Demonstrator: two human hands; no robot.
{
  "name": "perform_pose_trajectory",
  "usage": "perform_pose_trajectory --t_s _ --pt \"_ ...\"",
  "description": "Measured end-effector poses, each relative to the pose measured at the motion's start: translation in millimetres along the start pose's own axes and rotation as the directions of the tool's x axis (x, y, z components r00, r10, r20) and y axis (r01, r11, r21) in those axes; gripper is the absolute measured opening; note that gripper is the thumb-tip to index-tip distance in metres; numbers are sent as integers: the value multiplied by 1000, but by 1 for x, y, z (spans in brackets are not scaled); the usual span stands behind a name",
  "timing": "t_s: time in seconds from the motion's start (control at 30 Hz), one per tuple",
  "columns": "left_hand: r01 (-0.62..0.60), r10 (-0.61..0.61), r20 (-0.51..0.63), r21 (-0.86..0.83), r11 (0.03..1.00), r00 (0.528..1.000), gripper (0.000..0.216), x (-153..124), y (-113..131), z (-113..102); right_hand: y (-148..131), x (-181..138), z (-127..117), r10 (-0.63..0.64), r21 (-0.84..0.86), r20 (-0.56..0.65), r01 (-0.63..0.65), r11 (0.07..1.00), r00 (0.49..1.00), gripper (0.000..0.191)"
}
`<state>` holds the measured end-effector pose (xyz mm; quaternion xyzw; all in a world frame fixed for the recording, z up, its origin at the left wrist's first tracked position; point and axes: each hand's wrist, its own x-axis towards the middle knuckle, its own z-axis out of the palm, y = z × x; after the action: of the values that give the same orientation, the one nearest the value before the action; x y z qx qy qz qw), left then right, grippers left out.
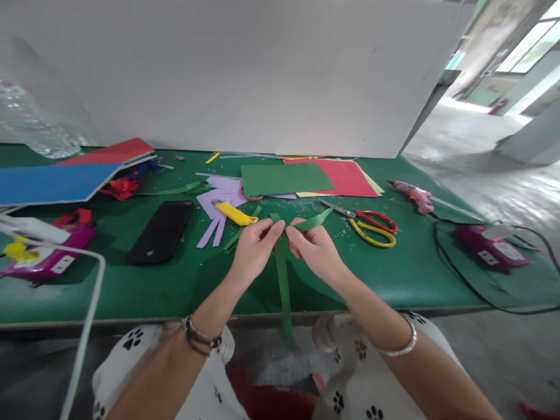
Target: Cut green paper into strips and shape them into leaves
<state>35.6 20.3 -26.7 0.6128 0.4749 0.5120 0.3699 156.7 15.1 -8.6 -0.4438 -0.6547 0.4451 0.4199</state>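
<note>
The left hand [254,248] and right hand [315,249] met over the near edge of the green-covered bench [394,274], both pinched shut on a long green paper strip [284,286]. The strip's long axis ran from the fingertips toward 6 o'clock, hanging past the bench edge, with a shorter tail angling to 2 o'clock. Red-and-yellow-handled scissors [370,224] lay at 2 o'clock of the right hand, nearer that hand.

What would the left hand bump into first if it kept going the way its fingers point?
The left hand points up and right, pinching the green paper strip. Just past its fingertips sits the right hand, nearly touching, so probably that.
</note>
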Motion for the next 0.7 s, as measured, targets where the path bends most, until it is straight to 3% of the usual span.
perform_pose_trajectory --t_s 0.17,0.37,0.53,0.7 --pt "45 -47 -41 -44 998 998 30 1 -1 -3 -3 -1 1 34 71 -40 -31 997 999 25" --pt "126 -118 126 -54 991 985 34 3 -1 -1 0 1 -1 16 122 -92 -5 992 996 29" --pt "53 -54 89 20 998 995 34 1 2 0 1 2 -1 59 8 -114 -58 998 992 33" --pt "-54 53 15 93 994 999 36 -2 2 -1 3 1 0 -2 -55 -71 -2 999 997 32"
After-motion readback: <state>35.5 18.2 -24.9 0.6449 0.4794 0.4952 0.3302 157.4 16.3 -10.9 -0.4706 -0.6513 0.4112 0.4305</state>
